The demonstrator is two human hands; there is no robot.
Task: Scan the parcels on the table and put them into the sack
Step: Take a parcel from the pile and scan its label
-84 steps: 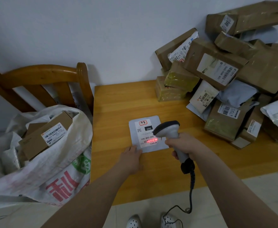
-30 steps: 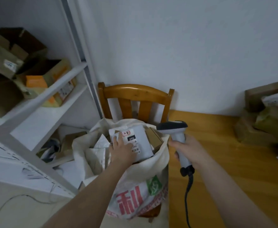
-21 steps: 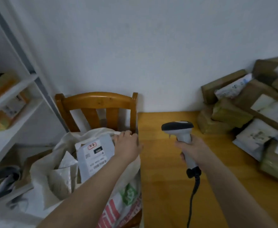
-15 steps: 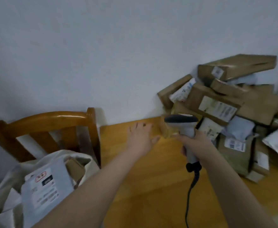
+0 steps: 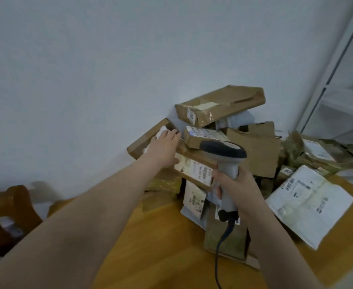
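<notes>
A heap of brown cardboard parcels [image 5: 254,155] and white mailers is piled against the wall on the wooden table [image 5: 154,243]. My left hand [image 5: 164,150] reaches into the left side of the heap, fingers straight, lying on a white mailer [image 5: 161,131] and the top of a labelled brown box [image 5: 194,165]. My right hand [image 5: 235,184] grips the handle of a grey barcode scanner [image 5: 223,155], held upright in front of the pile, its cable hanging down. The sack is out of view.
A wooden chair back [image 5: 8,207] stands at the lower left beside the table. A large white mailer [image 5: 309,203] lies at the right of the heap. A long brown box [image 5: 219,105] tops the pile. A metal shelf upright [image 5: 334,59] rises at the right.
The scanned white parcel was dropped into the sack and let go. My view swung right from the sack to the heap, and my left hand moved across onto the parcels. The scanner stayed in my right hand.
</notes>
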